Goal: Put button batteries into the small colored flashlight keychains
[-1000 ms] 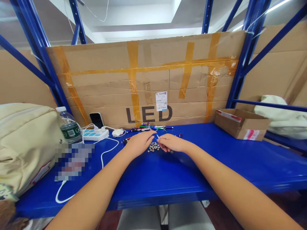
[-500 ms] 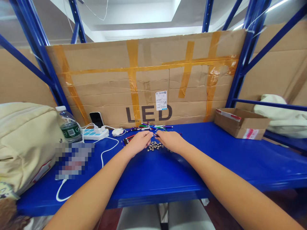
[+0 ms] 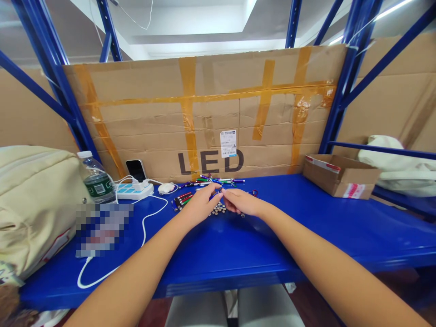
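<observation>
While small round shiny metal pieces (image 3: 218, 210) and glossy slim pens (image 3: 211, 180) lie on the smooth blue desk (image 3: 225, 254), I see left hand (image 3: 201, 200) and right hand (image 3: 241, 201) nearly meeting, fingers bent; can't tell what's gripped.

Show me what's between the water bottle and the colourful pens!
In the head view, a white power strip, white cables and a small round white object lie between them.

Black letters "LED" (image 3: 203, 161) stand on the cardboard (image 3: 146, 129); its white label (image 3: 228, 141) is too small to read.
</observation>
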Tool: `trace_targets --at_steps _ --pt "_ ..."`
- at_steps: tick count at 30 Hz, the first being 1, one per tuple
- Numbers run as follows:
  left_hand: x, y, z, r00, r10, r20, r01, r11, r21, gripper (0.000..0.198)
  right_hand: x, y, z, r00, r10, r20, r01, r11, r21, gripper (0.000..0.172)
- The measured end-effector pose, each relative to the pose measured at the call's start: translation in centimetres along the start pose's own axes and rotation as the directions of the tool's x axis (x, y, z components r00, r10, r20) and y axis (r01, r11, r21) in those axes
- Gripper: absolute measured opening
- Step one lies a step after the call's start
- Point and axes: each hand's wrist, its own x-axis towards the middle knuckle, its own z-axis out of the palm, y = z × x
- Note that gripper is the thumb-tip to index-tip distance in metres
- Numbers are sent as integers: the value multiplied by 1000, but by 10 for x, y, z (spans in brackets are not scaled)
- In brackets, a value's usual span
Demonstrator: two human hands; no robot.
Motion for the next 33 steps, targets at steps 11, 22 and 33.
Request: trace_targets --at_steps 11,22,33 --pt "1 -3 0 990 -137 -44 137 991 -5 34 -7 -23 8 975 -88 -204 -105 626 -773 25" --pt "1 -1 3 997 -73 -27 75 991 107 28 -7 -23 12 988 -21 -153 -114 563 -818 37" --pt "1 5 -6 994 -99 -47 97 994 -57 34 -10 -27 7 986 -73 -147 -69 629 -775 32"
